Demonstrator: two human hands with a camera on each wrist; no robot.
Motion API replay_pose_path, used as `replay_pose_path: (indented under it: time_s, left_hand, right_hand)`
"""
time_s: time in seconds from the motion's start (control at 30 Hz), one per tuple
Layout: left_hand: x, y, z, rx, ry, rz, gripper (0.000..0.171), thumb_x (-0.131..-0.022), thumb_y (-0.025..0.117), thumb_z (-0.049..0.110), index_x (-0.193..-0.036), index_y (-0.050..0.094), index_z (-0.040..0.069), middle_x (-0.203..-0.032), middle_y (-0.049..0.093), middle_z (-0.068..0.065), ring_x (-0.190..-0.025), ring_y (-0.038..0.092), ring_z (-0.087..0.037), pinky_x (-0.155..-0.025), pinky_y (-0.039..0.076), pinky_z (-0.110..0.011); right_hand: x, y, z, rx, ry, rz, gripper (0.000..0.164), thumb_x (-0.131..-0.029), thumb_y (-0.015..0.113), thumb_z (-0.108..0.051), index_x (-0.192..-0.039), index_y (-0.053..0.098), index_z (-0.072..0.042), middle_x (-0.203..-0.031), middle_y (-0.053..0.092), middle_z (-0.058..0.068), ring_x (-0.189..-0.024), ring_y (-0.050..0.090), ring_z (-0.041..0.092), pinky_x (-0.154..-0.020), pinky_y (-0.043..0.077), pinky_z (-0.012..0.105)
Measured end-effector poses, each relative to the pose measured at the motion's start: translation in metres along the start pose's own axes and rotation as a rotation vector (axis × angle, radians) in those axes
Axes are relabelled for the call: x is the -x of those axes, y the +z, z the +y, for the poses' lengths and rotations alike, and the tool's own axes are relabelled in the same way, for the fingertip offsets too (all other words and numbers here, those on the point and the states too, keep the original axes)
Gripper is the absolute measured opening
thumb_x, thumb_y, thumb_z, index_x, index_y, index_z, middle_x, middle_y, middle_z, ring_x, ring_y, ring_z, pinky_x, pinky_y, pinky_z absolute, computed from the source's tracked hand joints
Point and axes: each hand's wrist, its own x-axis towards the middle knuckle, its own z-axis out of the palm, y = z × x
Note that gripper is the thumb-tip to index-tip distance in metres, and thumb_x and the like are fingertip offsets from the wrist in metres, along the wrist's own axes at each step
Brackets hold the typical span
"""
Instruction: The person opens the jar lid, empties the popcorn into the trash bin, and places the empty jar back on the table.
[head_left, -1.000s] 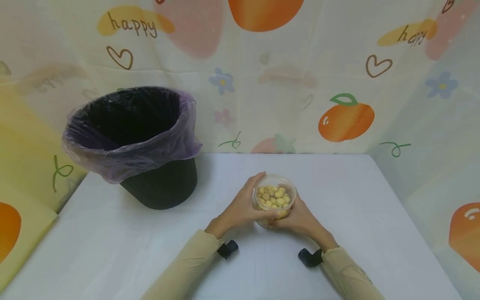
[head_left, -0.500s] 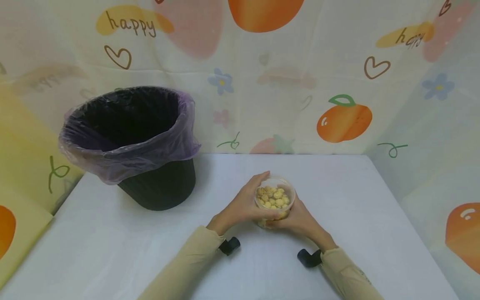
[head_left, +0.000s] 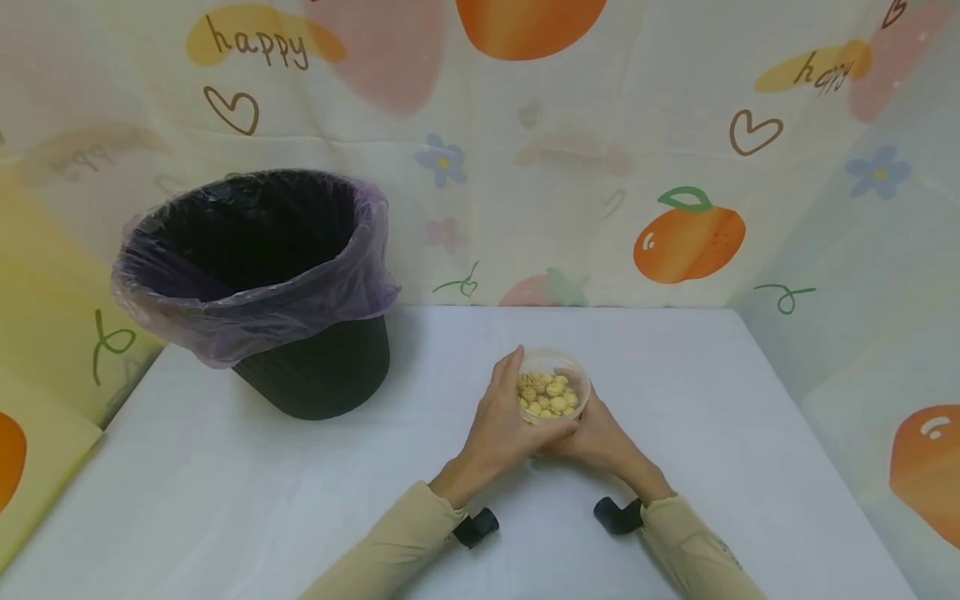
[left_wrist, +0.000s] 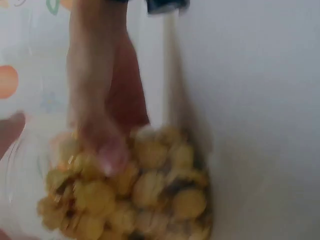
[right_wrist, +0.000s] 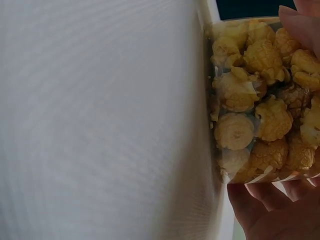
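Observation:
A round clear plastic jar (head_left: 551, 358) of yellow popcorn (head_left: 550, 395) stands low over the white tabletop between both hands. My left hand (head_left: 501, 419) curves round the jar's left side near the rim, its thumb across the front and its fingers along the far left. In the left wrist view one left fingertip (left_wrist: 11, 131) shows beside the jar's upper part. My right hand (head_left: 592, 437) grips the lower right of the jar; its thumb (left_wrist: 111, 155) presses on the wall. In the right wrist view, right fingers (right_wrist: 260, 207) wrap the jar.
A black bin (head_left: 318, 375) with a translucent purple liner (head_left: 315, 304) stands at the back left of the white table (head_left: 660, 375). A fruit-print cloth (head_left: 480, 167) hangs behind and at the sides. Black wrist cameras (head_left: 477, 527) sit at both cuffs.
My left wrist has shifted right and toward me, and the left hand has turned, so its thumb reaches farther right across the jar. The right hand and the jar stay nearly in place.

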Motion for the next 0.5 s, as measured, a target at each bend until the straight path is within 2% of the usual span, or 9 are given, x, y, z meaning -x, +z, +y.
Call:
replay_pose_path:
  time_s: [0.07, 0.2, 0.33, 0.4, 0.5]
  left_hand:
    - [-0.003, -0.007, 0.001, -0.008, -0.017, -0.063, 0.114, -0.071, 0.086, 0.047, -0.157, 0.021, 0.01, -0.159, 0.031, -0.009, -0.143, 0.039, -0.031, -0.113, 0.038, -0.052]
    - [-0.015, -0.026, -0.001, -0.036, -0.026, -0.238, 0.114, -0.07, 0.087, 0.046, -0.158, 0.022, 0.014, -0.159, 0.03, -0.005, -0.145, 0.036, -0.028, -0.115, 0.036, -0.052]
    - [-0.03, -0.039, -0.006, -0.069, 0.029, -0.391, 0.113, -0.069, 0.089, 0.043, -0.158, 0.022, 0.018, -0.161, 0.028, -0.002, -0.147, 0.032, -0.024, -0.116, 0.034, -0.051]
    - [-0.036, -0.04, -0.009, -0.062, 0.055, -0.434, 0.113, -0.069, 0.089, 0.041, -0.158, 0.023, 0.02, -0.161, 0.028, 0.0, -0.147, 0.031, -0.023, -0.117, 0.033, -0.051]
    - [-0.042, -0.039, -0.012, -0.036, 0.076, -0.456, 0.113, -0.068, 0.09, 0.039, -0.157, 0.024, 0.022, -0.161, 0.029, 0.001, -0.148, 0.03, -0.022, -0.117, 0.033, -0.051]
  right_hand:
    - [0.0, 0.0, 0.001, -0.008, 0.004, -0.008, 0.114, -0.065, 0.092, -0.026, -0.153, 0.022, -0.008, -0.156, 0.035, 0.016, -0.143, 0.037, 0.034, -0.114, 0.034, 0.058]
    - [-0.001, 0.001, 0.003, -0.012, 0.004, -0.02, 0.114, -0.065, 0.093, -0.029, -0.153, 0.022, -0.009, -0.154, 0.037, 0.014, -0.141, 0.04, 0.032, -0.114, 0.033, 0.058]
    - [-0.001, 0.0, 0.004, -0.019, 0.006, -0.019, 0.115, -0.063, 0.094, -0.028, -0.151, 0.023, -0.011, -0.15, 0.041, 0.011, -0.137, 0.043, 0.029, -0.114, 0.033, 0.056]
    - [-0.001, 0.0, 0.004, -0.024, 0.005, -0.019, 0.115, -0.062, 0.094, -0.026, -0.151, 0.023, -0.011, -0.149, 0.042, 0.01, -0.136, 0.044, 0.029, -0.113, 0.034, 0.055]
    - [-0.001, 0.0, 0.004, -0.018, 0.006, -0.022, 0.116, -0.061, 0.094, -0.027, -0.151, 0.023, -0.01, -0.148, 0.043, 0.01, -0.135, 0.045, 0.029, -0.113, 0.036, 0.054]
